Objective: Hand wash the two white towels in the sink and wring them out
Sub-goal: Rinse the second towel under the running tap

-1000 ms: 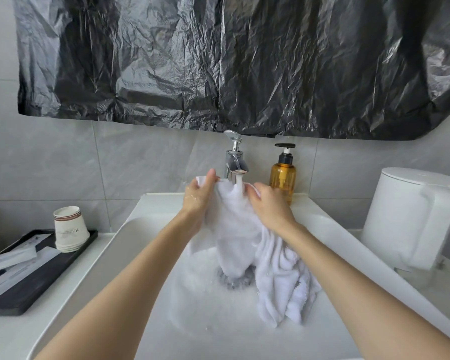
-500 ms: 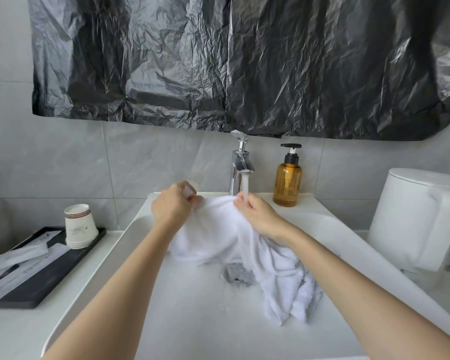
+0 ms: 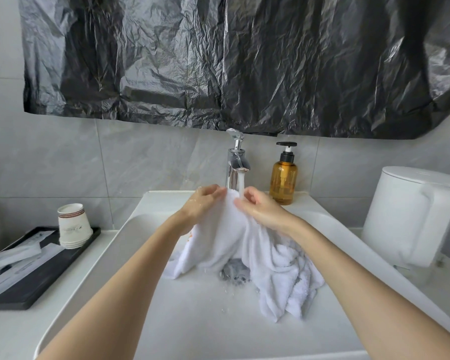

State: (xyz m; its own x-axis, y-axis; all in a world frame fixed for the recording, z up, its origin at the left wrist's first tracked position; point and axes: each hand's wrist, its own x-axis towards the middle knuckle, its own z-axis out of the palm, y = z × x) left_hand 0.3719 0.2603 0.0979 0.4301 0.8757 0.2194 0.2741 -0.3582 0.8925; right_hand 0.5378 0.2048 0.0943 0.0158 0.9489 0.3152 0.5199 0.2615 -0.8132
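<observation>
Both hands up at the tap (image 3: 236,162), water running. Left hand (image 3: 202,203) and right hand (image 3: 261,207) each pinch the top fold of a white towel (image 3: 226,237) right under the stream; rest of the cloth hangs into the sink (image 3: 192,320) and bunches right of the drain (image 3: 235,272). Amber soap bottle (image 3: 283,178) right of tap. Far left on the bench (image 3: 16,331): black tray (image 3: 37,279) with stacked paper cups (image 3: 73,226). White kettle (image 3: 411,216) far right. Black plastic sheet (image 3: 244,61) on the wall.

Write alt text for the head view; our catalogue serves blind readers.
Two bare hands, left hand and right hand, hold a white towel under the running faucet over a white sink. An amber soap bottle stands beside the faucet.
</observation>
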